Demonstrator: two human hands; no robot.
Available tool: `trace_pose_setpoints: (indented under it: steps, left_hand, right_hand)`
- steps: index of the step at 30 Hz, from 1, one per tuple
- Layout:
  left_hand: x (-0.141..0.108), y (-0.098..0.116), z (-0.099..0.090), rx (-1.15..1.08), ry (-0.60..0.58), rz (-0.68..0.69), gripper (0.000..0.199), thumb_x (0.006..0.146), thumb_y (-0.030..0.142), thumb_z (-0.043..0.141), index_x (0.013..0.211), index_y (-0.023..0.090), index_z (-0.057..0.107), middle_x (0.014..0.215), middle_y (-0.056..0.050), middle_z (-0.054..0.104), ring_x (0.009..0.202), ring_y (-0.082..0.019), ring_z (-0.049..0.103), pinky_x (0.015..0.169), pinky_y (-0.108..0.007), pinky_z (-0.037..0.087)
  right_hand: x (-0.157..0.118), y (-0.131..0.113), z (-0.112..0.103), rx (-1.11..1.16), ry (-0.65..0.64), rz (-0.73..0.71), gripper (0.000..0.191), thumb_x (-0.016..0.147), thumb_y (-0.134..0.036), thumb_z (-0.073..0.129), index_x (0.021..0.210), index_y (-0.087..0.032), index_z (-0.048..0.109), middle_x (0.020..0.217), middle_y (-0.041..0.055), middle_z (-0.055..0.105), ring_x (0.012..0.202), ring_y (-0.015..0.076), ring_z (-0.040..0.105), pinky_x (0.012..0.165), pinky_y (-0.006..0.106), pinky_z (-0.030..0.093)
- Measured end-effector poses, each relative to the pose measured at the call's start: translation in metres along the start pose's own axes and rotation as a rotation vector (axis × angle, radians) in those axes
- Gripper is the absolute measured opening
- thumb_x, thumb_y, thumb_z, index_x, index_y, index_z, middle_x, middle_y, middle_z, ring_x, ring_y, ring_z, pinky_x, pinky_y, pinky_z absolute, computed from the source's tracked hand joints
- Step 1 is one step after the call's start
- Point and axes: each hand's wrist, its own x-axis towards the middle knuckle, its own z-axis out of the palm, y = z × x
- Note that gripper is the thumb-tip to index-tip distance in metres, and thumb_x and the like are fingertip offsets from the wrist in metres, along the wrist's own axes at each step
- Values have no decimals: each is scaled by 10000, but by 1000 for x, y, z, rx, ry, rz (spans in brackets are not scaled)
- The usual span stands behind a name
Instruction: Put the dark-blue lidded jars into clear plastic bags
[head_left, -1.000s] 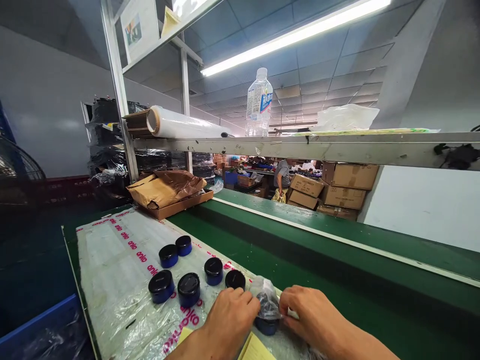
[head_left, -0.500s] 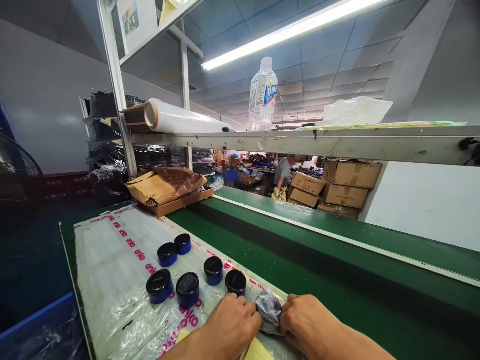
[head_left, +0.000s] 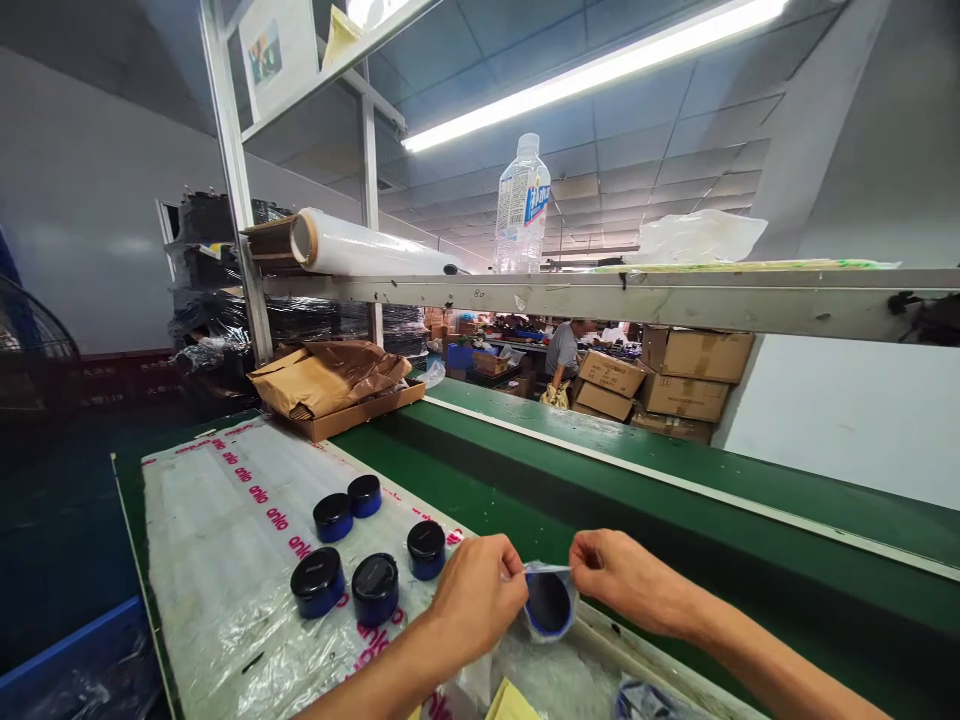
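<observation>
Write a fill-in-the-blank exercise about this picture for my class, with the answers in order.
The left hand and right hand pinch the edge of a clear plastic ____.
The round containers standing on the sheet have blue sides and ____ tops.
The sheet's lettering is ____.
On the shelf stands a transparent, labelled ____.

bag; black; pink; bottle

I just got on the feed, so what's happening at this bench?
A person's left hand and right hand pinch the top edge of a clear plastic bag, one at each side. Inside the bag is a round, dark piece with a blue rim, hanging between the two hands. To the left, five black-topped blue round containers stand on the plastic-covered board, beside the green belt.
</observation>
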Motion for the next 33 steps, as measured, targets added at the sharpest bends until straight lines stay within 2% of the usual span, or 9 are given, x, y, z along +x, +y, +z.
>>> trace_pose_setpoints:
  steps: [5, 12, 17, 20, 23, 25, 28, 31, 33]
  left_hand:
    - [1, 13, -1, -166, -14, -85, 140, 659, 182, 529, 680, 190, 667, 694, -38, 714, 676, -199, 615, 556, -263, 319]
    - [3, 6, 7, -380, -90, -141, 195, 591, 118, 526, 729, 195, 641, 595, 9, 664, 579, -174, 593, 500, -239, 339]
    - [-6, 1, 6, -496, -78, -141, 115, 686, 168, 589, 788, 183, 640, 634, 0, 673, 613, -173, 606, 551, -247, 379]
    - [-12, 3, -8, -561, -48, -139, 200, 795, 372, 637, 761, 176, 630, 632, -3, 653, 599, -146, 555, 576, -246, 367]
    - [-16, 1, -32, -692, -36, -183, 447, 904, 585, 466, 882, 171, 634, 696, -7, 648, 558, -120, 486, 543, -236, 343]
    - [-18, -4, -49, -903, -44, -221, 504, 923, 625, 417, 1007, 172, 623, 780, -15, 661, 580, -117, 508, 555, -232, 370]
    - [-21, -13, -67, -1212, -40, -228, 464, 883, 583, 543, 1027, 149, 624, 855, -43, 672, 687, -135, 574, 628, -241, 426]
    - [-25, -18, -72, -1288, 25, -202, 350, 793, 390, 671, 1043, 150, 619, 949, -57, 686, 808, -152, 611, 710, -250, 460]
    - [-29, -18, -70, -1284, 80, -205, 382, 715, 256, 700, 1072, 161, 602, 991, -45, 686, 821, -145, 617, 742, -254, 467]
  right_hand:
    - [-21, -2, -11, -137, 125, 36, 161, 742, -81, 518, 681, -209, 594, 641, -10, 643, 582, 156, 505, 544, 276, 248]
    - [-36, -10, -11, -248, 158, 15, 302, 744, -5, 461, 895, -201, 634, 826, 41, 706, 779, 242, 654, 636, 307, 330]
    - [-52, -29, -7, -154, 222, -26, 238, 935, -152, 420, 927, -230, 644, 890, 29, 709, 800, 231, 679, 670, 312, 418]
    - [-59, -40, 6, -126, 105, -83, 196, 925, -248, 498, 1003, -258, 678, 946, 36, 729, 816, 270, 711, 661, 330, 464]
    - [-58, -42, 18, -240, 13, -47, 280, 812, -134, 559, 1029, -241, 700, 1015, 74, 736, 863, 333, 723, 678, 369, 484]
    - [-55, -38, 18, -203, 5, -26, 318, 771, -81, 546, 970, -265, 713, 960, 44, 746, 864, 310, 720, 701, 359, 485]
    - [-54, -35, 6, -59, 71, -6, 251, 839, -182, 553, 991, -313, 703, 974, 12, 737, 863, 266, 697, 721, 341, 478]
    - [-55, -46, -5, 103, 160, 16, 168, 868, -377, 572, 959, -323, 703, 978, 18, 730, 793, 257, 674, 666, 333, 466]
    - [-55, -62, -6, 295, 196, 20, 251, 876, -494, 561, 966, -316, 713, 954, 31, 739, 769, 259, 667, 652, 328, 474]
